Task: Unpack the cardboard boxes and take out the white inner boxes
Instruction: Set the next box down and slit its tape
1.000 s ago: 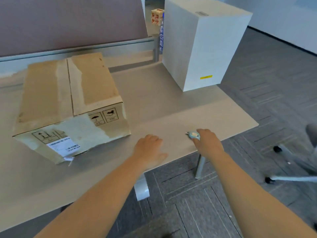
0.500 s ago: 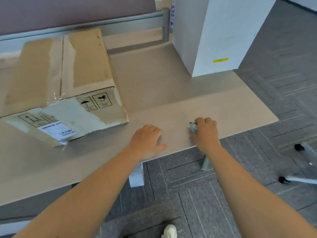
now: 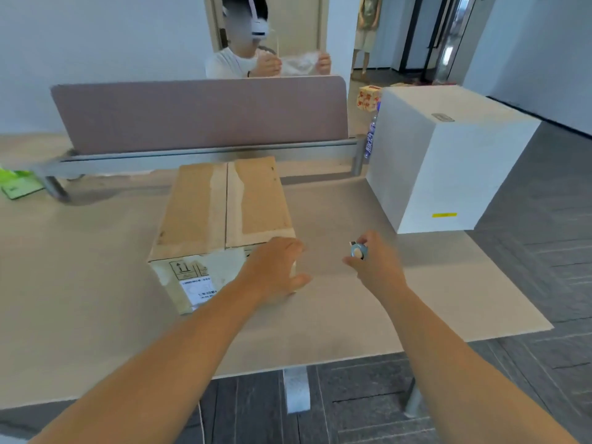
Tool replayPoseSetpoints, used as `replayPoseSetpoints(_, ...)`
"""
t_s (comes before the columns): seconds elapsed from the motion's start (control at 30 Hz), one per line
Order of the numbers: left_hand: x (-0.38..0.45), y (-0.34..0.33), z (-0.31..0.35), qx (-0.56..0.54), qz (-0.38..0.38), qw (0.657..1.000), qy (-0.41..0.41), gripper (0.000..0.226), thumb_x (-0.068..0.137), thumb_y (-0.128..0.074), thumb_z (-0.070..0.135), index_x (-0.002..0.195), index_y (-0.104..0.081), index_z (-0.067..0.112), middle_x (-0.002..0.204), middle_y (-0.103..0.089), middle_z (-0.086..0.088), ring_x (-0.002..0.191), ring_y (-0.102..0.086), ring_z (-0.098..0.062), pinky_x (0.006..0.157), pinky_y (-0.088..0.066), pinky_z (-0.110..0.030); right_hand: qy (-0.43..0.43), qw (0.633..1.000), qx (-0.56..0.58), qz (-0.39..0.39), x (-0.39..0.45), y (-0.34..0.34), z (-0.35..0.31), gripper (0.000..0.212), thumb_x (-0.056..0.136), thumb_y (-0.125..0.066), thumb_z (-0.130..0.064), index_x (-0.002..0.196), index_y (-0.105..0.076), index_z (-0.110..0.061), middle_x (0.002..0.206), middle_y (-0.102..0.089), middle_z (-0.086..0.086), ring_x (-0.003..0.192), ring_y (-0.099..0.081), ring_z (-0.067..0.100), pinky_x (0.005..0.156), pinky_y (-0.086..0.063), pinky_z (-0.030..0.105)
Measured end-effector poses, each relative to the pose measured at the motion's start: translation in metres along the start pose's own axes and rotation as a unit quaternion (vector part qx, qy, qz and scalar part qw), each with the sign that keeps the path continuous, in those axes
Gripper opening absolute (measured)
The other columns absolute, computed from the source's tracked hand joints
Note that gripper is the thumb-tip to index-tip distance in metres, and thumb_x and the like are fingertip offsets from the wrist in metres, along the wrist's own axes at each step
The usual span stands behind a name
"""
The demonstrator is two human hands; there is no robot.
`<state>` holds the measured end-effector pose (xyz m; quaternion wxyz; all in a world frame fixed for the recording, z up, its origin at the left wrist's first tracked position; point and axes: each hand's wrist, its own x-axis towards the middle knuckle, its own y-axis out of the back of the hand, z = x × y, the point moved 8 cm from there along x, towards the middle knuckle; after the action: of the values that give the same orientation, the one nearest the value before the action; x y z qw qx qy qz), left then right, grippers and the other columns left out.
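A taped brown cardboard box (image 3: 221, 213) lies flat on the desk (image 3: 368, 302), flaps closed, with a shipping label on its near side. My left hand (image 3: 275, 267) rests on the box's near right corner, fingers spread over the edge. My right hand (image 3: 374, 261) hovers to the right of the box and grips a small light-blue cutter (image 3: 358, 250), its tip pointing up and left. A large white box (image 3: 448, 161) stands upright at the desk's far right corner.
A pinkish divider panel (image 3: 198, 113) on a metal rail closes off the back of the desk. Behind it sits a person wearing a headset, holding something white. A green item (image 3: 19, 187) lies at far left. The desk's front edge runs just below my forearms.
My view lifted from the desk edge. My left hand went from the bare desk onto the box's near corner. My right hand rose off the desk with the cutter.
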<state>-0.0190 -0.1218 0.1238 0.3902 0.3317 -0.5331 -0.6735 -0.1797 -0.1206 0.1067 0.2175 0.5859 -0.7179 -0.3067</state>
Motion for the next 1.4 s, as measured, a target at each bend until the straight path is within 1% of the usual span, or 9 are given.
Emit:
replayPoseSetpoints(0.17,-0.007,0.027,-0.052,0.012,0.01,1.0,0.023,0.069,0.089,-0.054,0.046,0.146,-0.024,0.021,0.153,-0.023,0.004,0.14,-0.02,-0.014,0.111,-0.02,-0.028,0.036,0.999,-0.006,0.014,0.011,-0.021,-0.051,0.025,0.088,-0.058,-0.015,0.11,-0.047,-0.011,0.092,-0.051,0.002,0.08,-0.048,0.02,0.068,-0.036,0.026)
replayPoseSetpoints(0.33,-0.001,0.031,-0.11,0.062,-0.051,0.996,0.022,0.079,0.086,-0.056,0.05,0.149,-0.013,0.027,0.158,-0.006,0.001,0.144,-0.009,-0.018,0.115,-0.016,-0.034,0.023,0.997,0.045,0.059,0.021,-0.044,-0.075,0.023,0.086,-0.06,-0.01,0.095,-0.04,-0.019,0.092,-0.054,0.004,0.08,-0.06,0.03,0.078,-0.053,0.045)
replayPoseSetpoints(0.47,0.006,0.02,-0.138,0.144,-0.102,0.984,-0.011,0.079,0.087,-0.042,0.061,0.149,0.0,0.033,0.158,0.006,-0.003,0.145,0.002,-0.024,0.116,-0.007,-0.037,0.0,0.995,0.052,0.082,0.022,-0.057,-0.077,0.025,0.085,-0.061,-0.009,0.095,-0.041,-0.019,0.078,-0.048,-0.006,0.08,-0.062,0.031,0.077,-0.053,0.047)
replayPoseSetpoints(0.57,0.013,0.01,-0.146,0.145,-0.104,0.984,-0.025,0.075,0.089,-0.033,0.063,0.148,0.004,0.035,0.158,0.009,-0.005,0.145,0.005,-0.024,0.116,-0.002,-0.038,-0.014,0.993,0.065,0.101,0.022,-0.061,-0.074,0.024,0.085,-0.062,-0.009,0.102,-0.046,-0.014,0.075,-0.046,-0.01,0.082,-0.061,0.03,0.078,-0.052,0.047)
replayPoseSetpoints(0.73,0.028,0.001,-0.143,0.118,-0.088,0.989,-0.015,0.071,0.09,-0.033,0.062,0.148,-0.001,0.037,0.158,0.006,-0.007,0.145,0.003,-0.025,0.117,-0.002,-0.042,-0.035,0.988,0.075,0.128,0.024,-0.056,-0.064,0.025,0.086,-0.06,-0.011,0.107,-0.046,-0.013,0.086,-0.052,-0.001,0.083,-0.062,0.031,0.076,-0.051,0.041)
replayPoseSetpoints(0.97,0.061,-0.001,-0.112,0.081,-0.059,0.994,0.043,0.067,0.092,-0.03,0.06,0.148,-0.004,0.034,0.157,0.003,-0.011,0.144,0.003,-0.03,0.115,-0.003,-0.047,-0.056,0.978,0.125,0.155,0.037,-0.034,-0.029,0.017,0.091,-0.05,-0.012,0.108,-0.047,-0.013,0.08,-0.05,-0.005,0.078,-0.06,0.029,0.07,-0.049,0.038)
replayPoseSetpoints(1.13,0.09,-0.006,-0.084,0.06,-0.038,0.992,0.103,0.065,0.093,-0.029,0.058,0.148,-0.007,0.03,0.156,0.001,-0.017,0.143,0.002,-0.035,0.113,-0.004,-0.05,-0.062,0.974,0.175,0.131,0.059,-0.021,-0.006,0.009,0.094,-0.047,-0.013,0.101,-0.044,-0.017,0.079,-0.051,-0.006,0.065,-0.059,0.017,0.061,-0.051,0.032)
replayPoseSetpoints(1.3,0.121,-0.009,-0.057,0.037,-0.015,0.984,0.175,0.065,0.095,-0.03,0.055,0.148,-0.009,0.023,0.154,-0.001,-0.021,0.142,0.001,-0.039,0.112,-0.003,-0.052,-0.069,0.973,0.199,0.095,0.084,-0.015,0.01,0.024,0.094,-0.047,-0.01,0.118,-0.047,-0.008,0.101,-0.051,0.001,0.064,-0.057,0.011,0.059,-0.05,0.021)
replayPoseSetpoints(1.4,0.134,-0.01,-0.046,0.004,0.001,0.978,0.207,0.071,0.091,-0.035,0.059,0.147,-0.013,0.022,0.153,-0.005,-0.02,0.141,-0.001,-0.038,0.112,-0.003,-0.052,-0.062,0.974,0.202,0.083,0.095,-0.015,0.015,0.018,0.094,-0.046,-0.009,0.112,-0.051,-0.008,0.09,-0.052,-0.004,0.063,-0.057,0.009,0.056,-0.048,0.016)
